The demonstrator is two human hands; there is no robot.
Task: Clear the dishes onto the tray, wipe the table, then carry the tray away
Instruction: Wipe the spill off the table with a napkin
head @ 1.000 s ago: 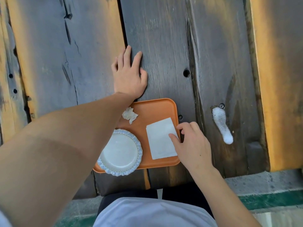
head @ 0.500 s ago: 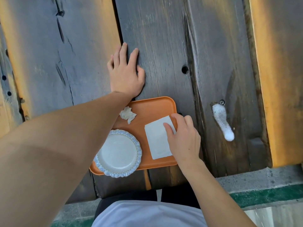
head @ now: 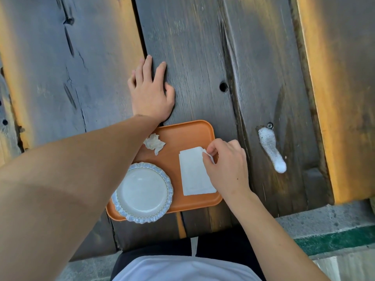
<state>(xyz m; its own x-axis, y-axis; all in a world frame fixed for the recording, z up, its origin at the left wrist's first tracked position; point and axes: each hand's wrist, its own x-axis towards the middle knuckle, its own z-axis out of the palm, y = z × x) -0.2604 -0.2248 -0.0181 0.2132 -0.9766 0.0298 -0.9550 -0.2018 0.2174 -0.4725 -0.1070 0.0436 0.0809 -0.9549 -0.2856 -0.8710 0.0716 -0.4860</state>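
An orange tray (head: 188,130) lies at the near edge of the dark wooden table (head: 192,57). On it sit a white plate with a blue frilled rim (head: 143,192), a crumpled tissue (head: 154,143) and a flat white napkin (head: 192,173). My right hand (head: 225,169) pinches the napkin's far right corner and lifts that corner a little. My left hand (head: 151,92) rests flat on the table just beyond the tray, fingers apart, holding nothing. My left forearm crosses over the tray's left side.
A streak of white foam (head: 272,149) lies on the table to the right of the tray, below a small screw head. A knot hole (head: 223,86) shows further back. Orange-lit planks flank the table, with a stone ledge below right.
My right hand has slid onto the napkin and closed its fingertips on the far right corner, which now curls up. My left hand has stayed flat on the table.
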